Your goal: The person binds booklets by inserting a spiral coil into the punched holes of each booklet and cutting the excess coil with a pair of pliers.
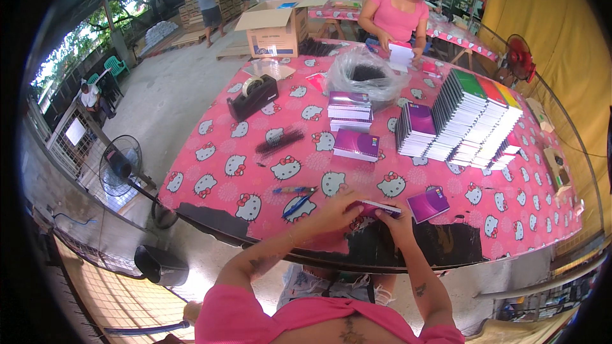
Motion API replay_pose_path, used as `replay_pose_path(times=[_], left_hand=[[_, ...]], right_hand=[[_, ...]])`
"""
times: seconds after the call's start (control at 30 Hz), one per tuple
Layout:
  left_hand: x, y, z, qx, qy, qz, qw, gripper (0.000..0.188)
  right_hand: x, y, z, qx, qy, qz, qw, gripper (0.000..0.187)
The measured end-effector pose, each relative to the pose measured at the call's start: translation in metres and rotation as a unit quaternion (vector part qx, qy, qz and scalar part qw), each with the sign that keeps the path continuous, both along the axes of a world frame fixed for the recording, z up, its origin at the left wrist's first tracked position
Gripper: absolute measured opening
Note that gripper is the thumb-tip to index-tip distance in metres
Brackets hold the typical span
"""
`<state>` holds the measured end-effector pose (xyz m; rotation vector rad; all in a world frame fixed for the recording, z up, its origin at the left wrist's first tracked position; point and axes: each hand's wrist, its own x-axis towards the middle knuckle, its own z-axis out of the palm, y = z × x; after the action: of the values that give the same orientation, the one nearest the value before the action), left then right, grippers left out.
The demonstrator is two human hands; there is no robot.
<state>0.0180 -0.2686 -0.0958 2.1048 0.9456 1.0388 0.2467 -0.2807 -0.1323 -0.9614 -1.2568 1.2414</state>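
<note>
Workshop: big busy place, concrete floor way off to the left of the hands, yellow curtain far over to their right
Table: pink cloth with white cartoon cat faces, spread out ahead of the hands, plus a bare dark patch by the near edge, around the right hand
Left hand: fingers closed on the left end of a purple notebook
Right hand: gripping the right end of that same one
Held notebook: between both hands, white page edges showing; can't tell if it's touching the table
Loose one: second purple notebook, flat just right of the right hand
Pens: blue pen and a patterned pen, left of the left hand
Stacks: low purple pile straight ahead, taller multicolored stacks ahead and right
Tape dispenser: black one, ahead-left, well apart from the hands
</note>
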Motion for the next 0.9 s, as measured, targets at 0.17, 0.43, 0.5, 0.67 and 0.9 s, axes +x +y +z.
replay_pose_path(times=[0.17,0.43,0.5,0.67,0.9], left_hand=[[-0.15,0.097,-0.027,0.173,0.229,0.371,0.883,0.02],[-0.167,0.107,-0.04,0.158,0.346,0.404,0.832,0.027],[-0.191,0.106,-0.039,0.139,0.373,0.399,0.826,0.025],[-0.174,0.095,-0.026,0.203,0.358,0.396,0.821,0.021],[-0.073,0.008,0.018,0.097,0.069,0.257,0.959,0.031]], right_hand=[[-0.008,0.0,-0.007,-0.046,-0.073,-0.001,0.996,0.023],[0.075,0.031,0.019,-0.08,0.123,-0.097,0.985,0.02],[0.089,0.044,0.0,-0.082,0.149,-0.09,0.981,0.021],[0.112,0.021,0.028,-0.094,-0.016,0.096,0.991,0.019],[0.051,0.001,0.035,-0.026,-0.068,0.019,0.997,0.019]])
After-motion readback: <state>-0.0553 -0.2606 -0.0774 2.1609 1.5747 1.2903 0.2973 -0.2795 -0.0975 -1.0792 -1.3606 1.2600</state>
